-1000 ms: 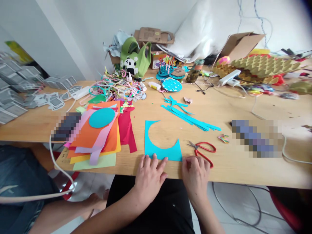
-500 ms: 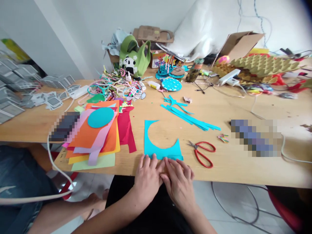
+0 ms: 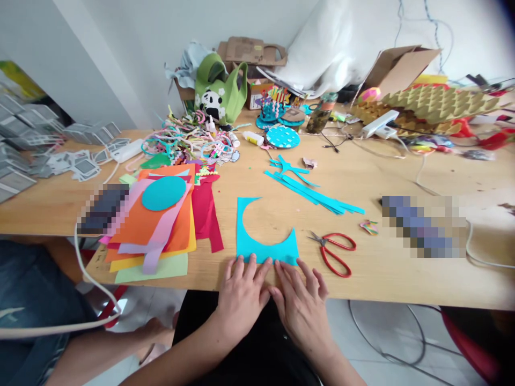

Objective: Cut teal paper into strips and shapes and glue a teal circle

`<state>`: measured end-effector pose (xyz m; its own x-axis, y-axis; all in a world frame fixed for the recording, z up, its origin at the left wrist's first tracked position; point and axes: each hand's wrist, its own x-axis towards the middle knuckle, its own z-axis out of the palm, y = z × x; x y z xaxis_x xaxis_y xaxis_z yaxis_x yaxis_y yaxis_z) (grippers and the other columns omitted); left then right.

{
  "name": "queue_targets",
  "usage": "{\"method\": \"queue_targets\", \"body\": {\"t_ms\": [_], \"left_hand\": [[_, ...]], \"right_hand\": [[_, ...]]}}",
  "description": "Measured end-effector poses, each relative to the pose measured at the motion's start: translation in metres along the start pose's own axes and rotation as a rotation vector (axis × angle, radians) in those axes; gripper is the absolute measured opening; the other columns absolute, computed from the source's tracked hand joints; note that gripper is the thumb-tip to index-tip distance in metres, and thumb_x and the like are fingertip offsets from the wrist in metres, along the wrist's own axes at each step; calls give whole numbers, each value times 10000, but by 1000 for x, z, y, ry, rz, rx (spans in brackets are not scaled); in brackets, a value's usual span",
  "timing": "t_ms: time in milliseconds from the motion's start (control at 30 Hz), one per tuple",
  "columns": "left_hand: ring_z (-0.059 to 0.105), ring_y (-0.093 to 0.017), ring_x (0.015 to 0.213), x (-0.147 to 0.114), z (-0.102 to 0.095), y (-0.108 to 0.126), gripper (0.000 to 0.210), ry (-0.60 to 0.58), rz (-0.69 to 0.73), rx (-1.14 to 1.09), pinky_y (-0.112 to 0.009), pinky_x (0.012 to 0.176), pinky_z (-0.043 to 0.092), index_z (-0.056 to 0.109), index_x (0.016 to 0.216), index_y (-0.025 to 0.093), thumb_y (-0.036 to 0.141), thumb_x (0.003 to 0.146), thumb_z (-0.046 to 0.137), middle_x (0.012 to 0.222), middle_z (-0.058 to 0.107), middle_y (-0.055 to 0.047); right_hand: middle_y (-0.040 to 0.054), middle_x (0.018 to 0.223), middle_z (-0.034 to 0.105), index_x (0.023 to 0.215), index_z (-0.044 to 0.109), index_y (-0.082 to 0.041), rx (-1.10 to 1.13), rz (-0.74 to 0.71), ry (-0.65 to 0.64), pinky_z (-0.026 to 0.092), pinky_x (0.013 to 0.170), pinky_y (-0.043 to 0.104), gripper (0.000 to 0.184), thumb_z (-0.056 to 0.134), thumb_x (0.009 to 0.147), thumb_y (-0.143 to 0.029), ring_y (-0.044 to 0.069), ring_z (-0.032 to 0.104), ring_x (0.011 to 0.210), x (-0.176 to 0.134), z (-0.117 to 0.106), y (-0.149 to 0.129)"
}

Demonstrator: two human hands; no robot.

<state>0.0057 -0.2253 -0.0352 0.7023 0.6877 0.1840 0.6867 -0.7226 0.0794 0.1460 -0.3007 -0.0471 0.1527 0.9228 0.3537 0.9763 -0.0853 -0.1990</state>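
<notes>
A bright blue sheet (image 3: 265, 251), felt or paper, lies flat near the table's front edge with a large round piece cut out of its upper side. My left hand (image 3: 242, 292) rests its fingertips along the sheet's lower edge, fingers spread. Beside it, my right hand (image 3: 303, 300) lies with fingers apart, touching the lower right part of that edge. The fingers cover some of the edge. Red-handled scissors (image 3: 333, 252) lie partly open to the right. Several narrow blue strips (image 3: 317, 194) are beyond the sheet.
Coloured sheets (image 3: 132, 228) are stacked at the left, with a blue oval (image 3: 164, 193) on top. Craft pieces (image 3: 189, 142) pile up behind, near a green bag (image 3: 221, 88). A glue bottle (image 3: 253, 138) and a power strip (image 3: 380, 123) lie farther back. Another person's leg (image 3: 104, 348) shows at lower left.
My hands have spread slightly apart along the sheet's lower edge, the right one moving rightward with its fingers opening. The small overlapping flap at the lower right corner no longer shows.
</notes>
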Motion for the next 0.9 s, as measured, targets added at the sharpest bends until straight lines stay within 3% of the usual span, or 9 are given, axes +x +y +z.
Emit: {"method": "queue_targets", "body": {"t_ms": [167,367,667,900], "left_hand": [[502,-291,1143,-1,0,-2,489,24,-5,-25,-492,976,375,451,1376,285,423,908,480,1324,559,-44],[527,-263,1143,-3,-1,-12,447,73,20,-103,-457,959,411,495,1331,174,321,910,489,1317,574,-74],[517,-222,1197,-12,0,-29,365,145,79,-198,-424,1020,392,538,1254,120,191,905,459,1320,569,-94],[543,-227,1159,-13,-3,-35,336,126,79,-180,-445,1003,381,557,1228,174,203,901,486,1235,619,-74]], "right_hand": [[45,1118,694,1232,608,-223,61,22,46,215,1063,497,376,447,943,-402,317,455,1220,2,-2,7],[38,1125,695,1212,614,-217,58,0,88,274,1014,484,328,451,947,-319,308,498,1175,2,-11,22],[60,1071,697,1201,608,-198,36,15,95,307,1003,501,307,491,926,-264,327,496,1177,-1,-16,36],[91,1094,674,1238,577,-184,4,-21,90,325,993,511,339,528,910,-252,336,484,1187,-2,-11,41]]}}
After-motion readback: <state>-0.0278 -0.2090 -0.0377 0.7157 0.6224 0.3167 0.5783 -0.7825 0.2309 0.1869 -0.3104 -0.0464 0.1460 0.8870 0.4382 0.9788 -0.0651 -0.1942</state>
